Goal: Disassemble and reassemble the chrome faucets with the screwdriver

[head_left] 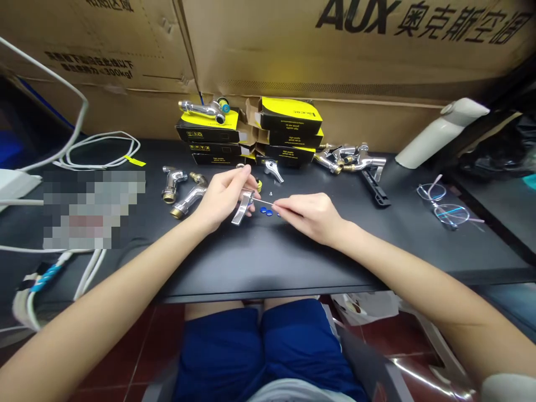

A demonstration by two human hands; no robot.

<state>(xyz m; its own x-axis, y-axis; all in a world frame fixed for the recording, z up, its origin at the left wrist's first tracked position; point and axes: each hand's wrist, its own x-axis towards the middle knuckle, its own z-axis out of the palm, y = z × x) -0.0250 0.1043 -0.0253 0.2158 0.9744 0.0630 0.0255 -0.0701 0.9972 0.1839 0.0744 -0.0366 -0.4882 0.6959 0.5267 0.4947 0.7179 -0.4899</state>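
My left hand [228, 192] is closed around a chrome faucet handle [242, 210], whose flat lever points down toward me. What else lies inside that hand is hidden by the fingers. Between the fingertips of my right hand [312, 216] is a thin metal rod [263, 202], its far tip at the faucet handle; its exact kind cannot be made out. Just below the rod lie small blue caps [269, 213]. A tiny silver piece [270, 194] rests above it, and farther back is another loose chrome handle [273, 170]. Two chrome faucet bodies [172, 185] lie left of my left hand.
Black-and-yellow boxes [288, 116] are stacked at the back, with a faucet body [205, 110] on top. Right of them are more faucets [352, 159], a black tool [376, 190], a white bottle [435, 137] and glasses [446, 209]. White cables [79, 117] run along the left.
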